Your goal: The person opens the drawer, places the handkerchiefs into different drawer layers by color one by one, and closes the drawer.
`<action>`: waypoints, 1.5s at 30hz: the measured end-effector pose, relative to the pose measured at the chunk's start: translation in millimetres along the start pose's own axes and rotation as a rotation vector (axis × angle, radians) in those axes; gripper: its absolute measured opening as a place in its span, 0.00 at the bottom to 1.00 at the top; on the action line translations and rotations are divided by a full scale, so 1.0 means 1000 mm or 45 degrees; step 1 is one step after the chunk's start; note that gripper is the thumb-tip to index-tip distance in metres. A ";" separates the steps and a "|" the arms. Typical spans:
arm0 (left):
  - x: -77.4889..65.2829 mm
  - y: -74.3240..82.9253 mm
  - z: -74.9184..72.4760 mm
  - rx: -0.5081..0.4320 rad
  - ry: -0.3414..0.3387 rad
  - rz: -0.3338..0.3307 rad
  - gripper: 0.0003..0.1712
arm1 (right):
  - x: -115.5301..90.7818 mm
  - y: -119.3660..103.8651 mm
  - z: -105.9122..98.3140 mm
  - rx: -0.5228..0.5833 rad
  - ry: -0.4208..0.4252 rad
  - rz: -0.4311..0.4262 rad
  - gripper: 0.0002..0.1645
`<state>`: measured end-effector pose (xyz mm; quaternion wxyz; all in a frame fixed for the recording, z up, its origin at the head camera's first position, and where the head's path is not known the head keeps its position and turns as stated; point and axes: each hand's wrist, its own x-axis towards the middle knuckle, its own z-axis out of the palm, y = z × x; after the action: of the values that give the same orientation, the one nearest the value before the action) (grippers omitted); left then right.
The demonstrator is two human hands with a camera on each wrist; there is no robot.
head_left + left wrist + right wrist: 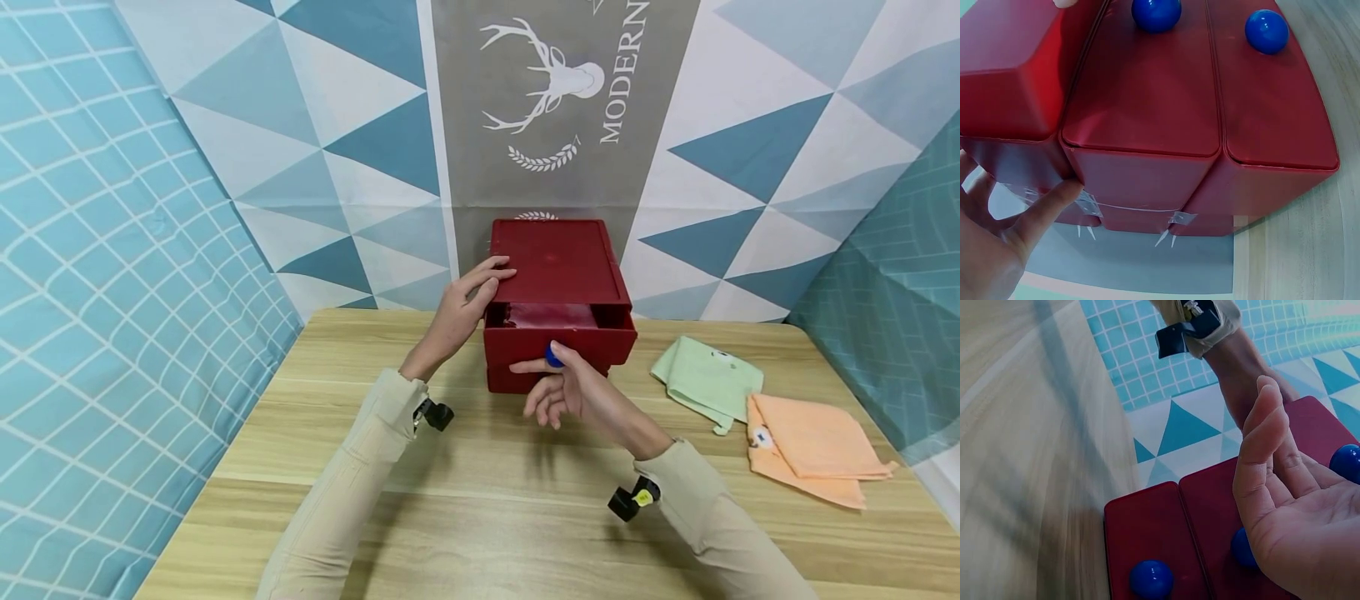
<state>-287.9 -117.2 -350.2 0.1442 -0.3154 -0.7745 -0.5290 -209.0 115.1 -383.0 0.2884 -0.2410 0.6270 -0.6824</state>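
Observation:
A dark red drawer cabinet (558,258) stands against the back wall, its top drawer (600,343) pulled partly out. My left hand (459,312) rests at the cabinet's upper left edge, fingers over the top; in the left wrist view its thumb lies along the side wall. My right hand (577,387) pinches the blue knob (553,356) of that drawer between thumb and index finger, with the other fingers loosely bent below. Two lower drawers (1141,94) are closed, each with a round blue knob (1266,31). Through the gap, part of the top drawer's interior shows.
To the right of the cabinet lie a folded green cloth (708,379) and a folded orange cloth (813,442) on the wooden table (480,533). Patterned sheets (360,150) hang behind and at both sides. Clear tape (1088,203) sticks to the cabinet's side.

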 end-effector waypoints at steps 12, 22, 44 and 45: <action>0.000 0.002 -0.001 0.020 -0.002 -0.033 0.22 | 0.011 -0.005 -0.011 -0.041 0.147 0.034 0.47; -0.001 -0.001 0.000 0.007 -0.005 -0.035 0.21 | 0.017 -0.013 -0.014 -0.017 0.244 0.067 0.45; -0.007 0.040 -0.002 -0.010 0.004 -0.043 0.21 | 0.006 0.003 -0.019 -0.014 0.205 0.013 0.43; -0.006 0.040 -0.002 -0.006 0.007 -0.041 0.21 | 0.005 0.007 -0.020 -0.024 0.207 0.021 0.42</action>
<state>-257.5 -111.7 -323.7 0.1371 -0.3017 -0.7779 -0.5339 -225.7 125.9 -391.8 0.2398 -0.1824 0.6566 -0.6915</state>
